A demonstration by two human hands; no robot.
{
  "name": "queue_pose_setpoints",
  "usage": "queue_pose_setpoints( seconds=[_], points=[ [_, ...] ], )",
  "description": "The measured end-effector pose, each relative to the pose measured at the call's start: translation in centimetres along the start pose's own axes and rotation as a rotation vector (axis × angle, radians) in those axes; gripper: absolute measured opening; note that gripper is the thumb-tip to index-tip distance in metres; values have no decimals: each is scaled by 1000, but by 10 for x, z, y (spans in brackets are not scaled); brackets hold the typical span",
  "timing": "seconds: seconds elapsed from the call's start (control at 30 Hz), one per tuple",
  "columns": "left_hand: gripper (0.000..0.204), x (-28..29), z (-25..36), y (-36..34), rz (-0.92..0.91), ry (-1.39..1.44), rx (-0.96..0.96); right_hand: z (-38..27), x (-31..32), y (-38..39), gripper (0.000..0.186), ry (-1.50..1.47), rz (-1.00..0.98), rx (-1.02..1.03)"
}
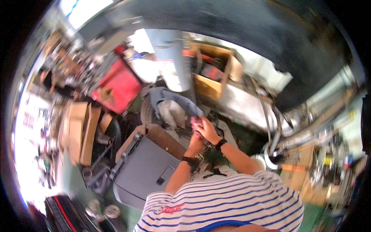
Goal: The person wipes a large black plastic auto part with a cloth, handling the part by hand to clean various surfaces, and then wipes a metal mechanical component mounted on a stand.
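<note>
A crumpled dark red cloth (pixel 196 123) is bunched between my two hands in front of my body. My left hand (pixel 196 143), with a black band on its wrist, is closed at the cloth's lower end. From the right, my right hand (pixel 208 132), also with a black wristband, has its fingers wrapped over the upper part. Some of the cloth is hidden under the fingers. Just beyond the hands, a blue-grey garment or cloth (pixel 176 98) is draped beside a pale whitish bundle (pixel 172 113).
A grey hard case (pixel 148 166) lies to my left. Beyond it are cardboard boxes (pixel 75 131) and a red metal box (pixel 118 87). A blue-grey post (pixel 168 50) stands ahead, near an open carton (pixel 211 88). A large dark panel (pixel 232 23) hangs overhead. Cluttered shelves stand right.
</note>
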State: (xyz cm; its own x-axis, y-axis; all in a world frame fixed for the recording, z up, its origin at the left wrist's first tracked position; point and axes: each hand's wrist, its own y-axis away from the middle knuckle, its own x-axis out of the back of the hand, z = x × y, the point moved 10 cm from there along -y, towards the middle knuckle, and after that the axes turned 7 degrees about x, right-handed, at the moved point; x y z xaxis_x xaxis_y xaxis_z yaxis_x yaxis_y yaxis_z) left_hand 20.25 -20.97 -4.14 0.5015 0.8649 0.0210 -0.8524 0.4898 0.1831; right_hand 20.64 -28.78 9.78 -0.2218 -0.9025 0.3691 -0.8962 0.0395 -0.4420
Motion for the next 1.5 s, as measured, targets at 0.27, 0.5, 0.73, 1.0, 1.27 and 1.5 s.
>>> queue_pose_setpoints(
  seconds=[0.27,0.5,0.73,1.0,1.27,1.5],
  points=[
    [37,35,84,30,190,-248,-63,-22,44,63,47,43,-139,-115],
    [62,70,60,41,366,-434,-83,-26,76,133,48,-35,-41,-231],
    [36,-36,38,53,-414,-619,77,-147,237,107,34,379,614,167],
    [37,-119,76,52,-679,-716,22,-207,344,30,51,841,391,-75],
    [33,-86,41,59,-637,-641,175,-178,358,60,42,711,645,-199],
    [36,-93,143,24,-438,-438,-61,-112,360,93,34,-227,849,-279]
  ],
)
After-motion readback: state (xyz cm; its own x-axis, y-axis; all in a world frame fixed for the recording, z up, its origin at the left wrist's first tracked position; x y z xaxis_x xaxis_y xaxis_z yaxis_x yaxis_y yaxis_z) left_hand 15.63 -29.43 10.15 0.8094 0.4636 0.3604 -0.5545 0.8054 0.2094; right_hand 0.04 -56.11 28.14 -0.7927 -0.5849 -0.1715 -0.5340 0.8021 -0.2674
